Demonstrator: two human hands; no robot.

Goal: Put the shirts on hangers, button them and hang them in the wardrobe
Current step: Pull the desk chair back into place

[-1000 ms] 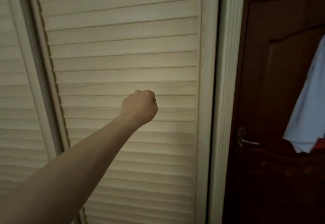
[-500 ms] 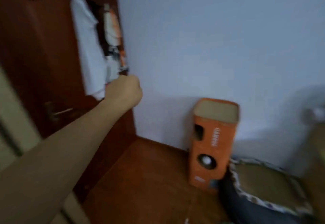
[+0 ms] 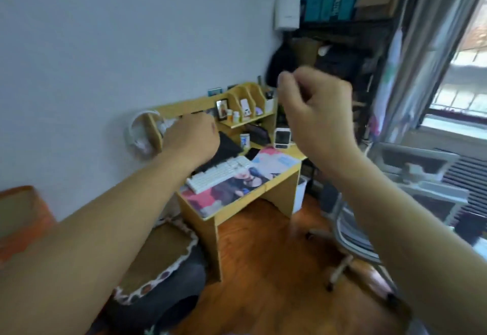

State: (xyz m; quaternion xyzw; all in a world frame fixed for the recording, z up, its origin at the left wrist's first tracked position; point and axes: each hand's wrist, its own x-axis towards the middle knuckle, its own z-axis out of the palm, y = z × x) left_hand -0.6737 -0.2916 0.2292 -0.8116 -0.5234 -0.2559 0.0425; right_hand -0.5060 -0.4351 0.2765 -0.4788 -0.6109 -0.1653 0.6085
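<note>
View has swung well away since a second ago: then the left fist was up against the louvred wardrobe door, half a second ago it passed the brown door with white garments hanging on it, now the camera faces the desk corner by the window. Right hand has also come into frame. Left hand is a closed fist, knuckles forward, nothing visible inside it. Right hand is raised higher and nearer the camera, fingers curled in; thumb and forefinger seem close together, but motion blur means I cannot tell if anything is pinched, no object seen. No shirt, hanger or wardrobe in this frame; the wardrobe is out of view. Both arms held out in front with fists loose reads as mid-turn carriage, probably heading to fetch the next shirt, a guess only. On the desk: white keyboard on a printed mat, small shelf unit behind it. White headphones hang at the shelf's left end. Office chair right of the desk, round cushion on the floor to its left.
</note>
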